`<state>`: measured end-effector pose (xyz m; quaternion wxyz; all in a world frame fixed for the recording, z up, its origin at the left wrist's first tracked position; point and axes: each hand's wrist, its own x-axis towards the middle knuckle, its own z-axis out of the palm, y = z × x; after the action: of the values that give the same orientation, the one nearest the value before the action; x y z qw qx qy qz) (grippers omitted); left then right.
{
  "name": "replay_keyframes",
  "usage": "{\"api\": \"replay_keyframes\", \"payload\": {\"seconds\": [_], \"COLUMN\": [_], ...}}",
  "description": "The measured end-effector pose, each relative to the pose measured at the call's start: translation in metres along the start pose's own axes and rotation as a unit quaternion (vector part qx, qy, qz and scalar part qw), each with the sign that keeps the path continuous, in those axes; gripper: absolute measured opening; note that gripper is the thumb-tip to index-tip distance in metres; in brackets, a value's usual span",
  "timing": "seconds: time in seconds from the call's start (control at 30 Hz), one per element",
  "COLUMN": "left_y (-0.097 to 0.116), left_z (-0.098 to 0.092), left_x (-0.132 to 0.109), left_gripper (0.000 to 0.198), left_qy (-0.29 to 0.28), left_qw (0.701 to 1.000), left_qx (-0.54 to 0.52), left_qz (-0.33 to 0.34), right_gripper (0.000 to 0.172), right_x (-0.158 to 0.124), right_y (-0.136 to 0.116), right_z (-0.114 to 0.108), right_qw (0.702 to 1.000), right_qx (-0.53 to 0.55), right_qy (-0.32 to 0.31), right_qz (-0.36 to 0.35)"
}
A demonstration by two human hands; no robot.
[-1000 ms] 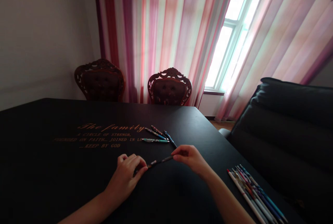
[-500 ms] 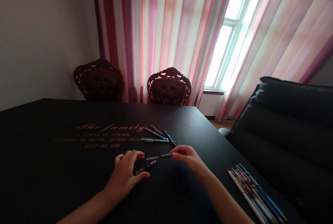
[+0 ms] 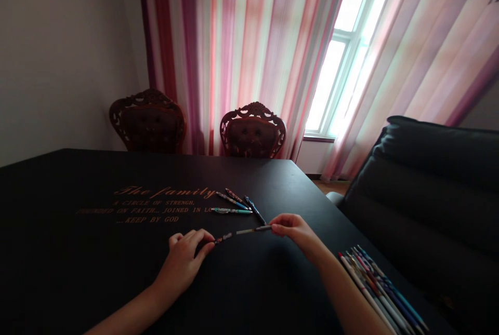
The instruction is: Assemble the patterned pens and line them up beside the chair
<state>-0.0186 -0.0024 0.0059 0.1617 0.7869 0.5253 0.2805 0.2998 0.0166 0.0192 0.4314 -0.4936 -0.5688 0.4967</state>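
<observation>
My left hand (image 3: 186, 256) pinches the near end of a short, dark patterned pen barrel (image 3: 225, 238) above the black table (image 3: 97, 262). Between the fingers of my right hand (image 3: 293, 227) is the grey end of a thin pen refill (image 3: 249, 230), its pale part pointing left. A small gap separates the refill's left tip from the barrel. Just beyond my hands lie several pens, among them a teal pen (image 3: 233, 211) and a dark blue pen (image 3: 255, 210).
A row of several pens (image 3: 380, 288) lies at the table's right edge, beside my right forearm. Two carved chairs (image 3: 253, 135) stand behind the far edge. A black leather seat (image 3: 429, 200) is at the right.
My left hand has closed on the patterned barrel and lifted it towards the refill. My right hand has moved a little to the right with the refill.
</observation>
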Motion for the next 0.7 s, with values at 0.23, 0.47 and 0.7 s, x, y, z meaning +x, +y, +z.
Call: {"api": "replay_keyframes", "payload": {"seconds": [0.23, 0.47, 0.7], "left_y": [0.002, 0.0, 0.002], "left_z": [-0.001, 0.0, 0.0], "left_x": [-0.001, 0.0, 0.0], "left_gripper": [0.012, 0.014, 0.019], "left_qy": [-0.002, -0.01, -0.015], "left_qw": [1.0, 0.999, 0.999], "left_qx": [-0.004, -0.026, -0.044], "left_qz": [0.013, 0.016, 0.004], "right_gripper": [0.036, 0.035, 0.035], "right_x": [-0.002, -0.003, -0.004], "right_y": [-0.004, -0.009, -0.011], "right_z": [0.007, 0.008, 0.008], "right_qw": [1.0, 1.0, 1.0], "right_qx": [-0.004, -0.006, -0.008], "right_qy": [-0.015, -0.012, -0.011], "right_qz": [0.003, -0.001, -0.002]}}
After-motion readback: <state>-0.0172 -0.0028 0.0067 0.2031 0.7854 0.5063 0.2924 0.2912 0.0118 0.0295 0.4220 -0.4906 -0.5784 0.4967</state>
